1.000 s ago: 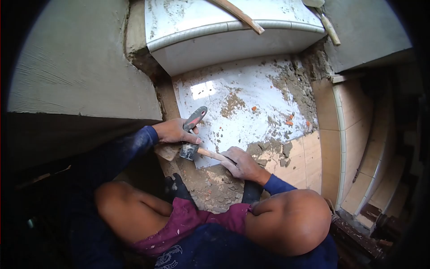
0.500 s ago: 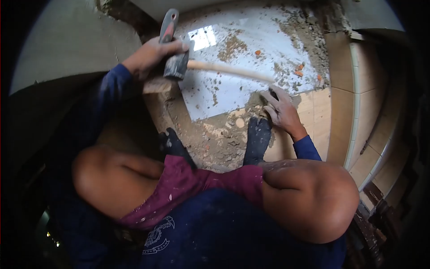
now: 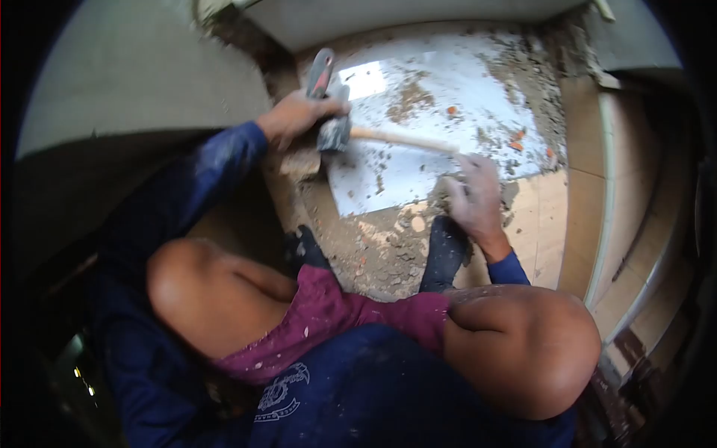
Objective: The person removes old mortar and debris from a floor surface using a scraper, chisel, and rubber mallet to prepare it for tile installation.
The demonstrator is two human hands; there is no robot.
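My left hand (image 3: 299,118) is closed around a tool with a grey and red handle (image 3: 321,73), whose lower part is hidden. Against those fingers is the dark, dusty head of a mallet (image 3: 333,134); its pale wooden handle (image 3: 403,140) reaches right over the white, debris-strewn slab (image 3: 366,175). At the far end of that handle is my right hand (image 3: 476,198), dusty and blurred, with thumb and fingers apart. Whether its fingertips touch the handle is unclear. Grey mortar (image 3: 442,193) lies beside the right thumb.
Rubble and mortar (image 3: 381,250) cover the floor between my dark-shod feet (image 3: 441,250). Orange fragments (image 3: 517,140) lie on the slab. Beige tiles (image 3: 541,216) and tiled steps (image 3: 586,187) are at the right, a grey wall (image 3: 142,67) at the left.
The whole view has shifted, with the scene lower and farther right. The right hand's fingers are now closer to the end of the mallet handle. The left hand keeps its hold.
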